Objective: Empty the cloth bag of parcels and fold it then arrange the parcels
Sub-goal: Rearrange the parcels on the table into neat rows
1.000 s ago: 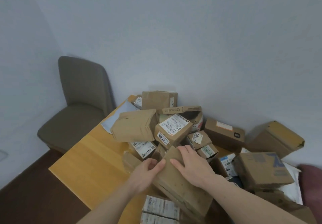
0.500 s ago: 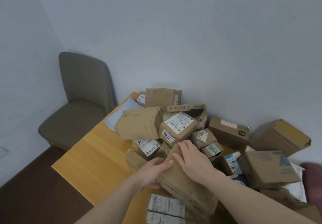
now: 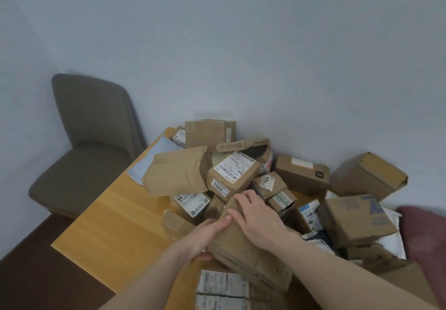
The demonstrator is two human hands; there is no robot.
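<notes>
A heap of brown cardboard parcels covers the far and right part of the wooden table (image 3: 115,227). Both hands hold one flat brown parcel (image 3: 243,249) near the front of the heap. My left hand (image 3: 205,235) grips its left edge from below. My right hand (image 3: 258,215) lies on its top, fingers over the far corner. Behind it stand a labelled box marked 2002 (image 3: 231,174) and a crumpled brown parcel (image 3: 177,171). A labelled parcel (image 3: 220,288) lies nearest me. No cloth bag is clearly visible.
A grey-brown chair (image 3: 89,140) stands at the table's left far corner against the wall. A larger box with blue print (image 3: 354,218) and another brown box (image 3: 366,177) sit at right. A dark red cushion (image 3: 424,235) is at the right edge. Dark floor lies left.
Both hands have stayed on the flat parcel; my left hand has slid a little further under its left edge. The view has shifted slightly.
</notes>
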